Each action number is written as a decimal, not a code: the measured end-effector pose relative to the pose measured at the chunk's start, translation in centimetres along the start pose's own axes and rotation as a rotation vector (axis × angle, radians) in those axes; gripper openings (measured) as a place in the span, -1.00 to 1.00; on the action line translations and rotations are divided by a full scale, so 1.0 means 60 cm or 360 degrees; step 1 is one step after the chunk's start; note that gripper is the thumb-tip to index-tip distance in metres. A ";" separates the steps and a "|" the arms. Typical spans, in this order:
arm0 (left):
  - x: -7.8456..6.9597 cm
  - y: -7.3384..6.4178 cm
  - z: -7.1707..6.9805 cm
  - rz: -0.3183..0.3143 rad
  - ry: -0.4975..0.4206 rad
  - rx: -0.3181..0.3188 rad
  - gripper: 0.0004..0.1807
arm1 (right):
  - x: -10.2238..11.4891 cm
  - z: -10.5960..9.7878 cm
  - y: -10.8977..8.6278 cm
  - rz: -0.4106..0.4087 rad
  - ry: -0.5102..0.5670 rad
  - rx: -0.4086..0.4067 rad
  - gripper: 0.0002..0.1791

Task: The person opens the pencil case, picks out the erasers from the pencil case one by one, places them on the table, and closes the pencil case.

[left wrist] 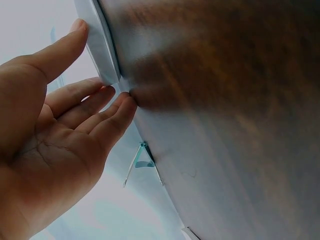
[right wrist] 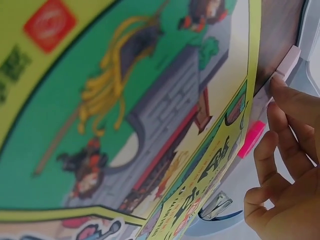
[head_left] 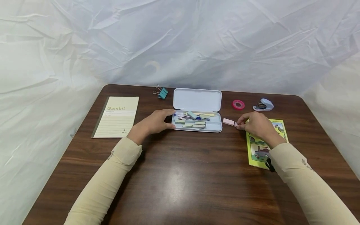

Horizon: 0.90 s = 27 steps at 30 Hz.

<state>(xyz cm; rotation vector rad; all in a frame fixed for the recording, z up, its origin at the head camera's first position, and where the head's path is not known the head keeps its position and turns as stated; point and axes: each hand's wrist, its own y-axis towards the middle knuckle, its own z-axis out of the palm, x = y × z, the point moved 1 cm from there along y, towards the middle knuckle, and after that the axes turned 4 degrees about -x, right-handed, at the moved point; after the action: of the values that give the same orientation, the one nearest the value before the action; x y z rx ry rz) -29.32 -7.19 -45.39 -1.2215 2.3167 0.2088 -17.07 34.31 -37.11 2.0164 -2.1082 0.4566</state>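
Open pencil case (head_left: 197,105) at the centre of the frame; pens (head_left: 207,114) fill the rear compartment, pale blocks (head_left: 199,126) the front; left hand (head_left: 154,122), thumb and fingers spread, grips its left end; right hand (head_left: 257,125) pinches a pink item (head_left: 228,122) just beside its right end; desk (head_left: 174,175) contact cannot be told.

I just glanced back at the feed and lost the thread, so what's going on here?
A person is working at a pencil case that lies open on the table. Their left hand holds its left end, while their right hand pinches a small pink item just to the right of it. Pens and small blocks lie inside the case. A notebook lies to the left; a yellow picture book and a stapler are on the right.
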 end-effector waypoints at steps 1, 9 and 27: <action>0.000 0.000 0.000 0.0000 0.0000 -0.0001 -0.01 | 0.000 0.000 0.000 -0.0002 -0.0002 0.0002 -0.78; 0.000 0.002 0.002 0.0008 -0.0005 -0.0004 -0.01 | 0.002 -0.004 -0.001 -0.0002 0.0001 0.0026 -0.69; -0.007 0.006 0.005 0.0038 0.0004 -0.0018 -0.03 | 0.131 0.036 0.010 -0.0382 0.0226 -0.0078 -0.73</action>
<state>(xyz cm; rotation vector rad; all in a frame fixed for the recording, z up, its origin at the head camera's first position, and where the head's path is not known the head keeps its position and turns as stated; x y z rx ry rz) -29.29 -6.60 -45.48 -1.2008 2.3366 0.2294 -17.96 26.19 -36.50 2.1065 -1.7513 0.4862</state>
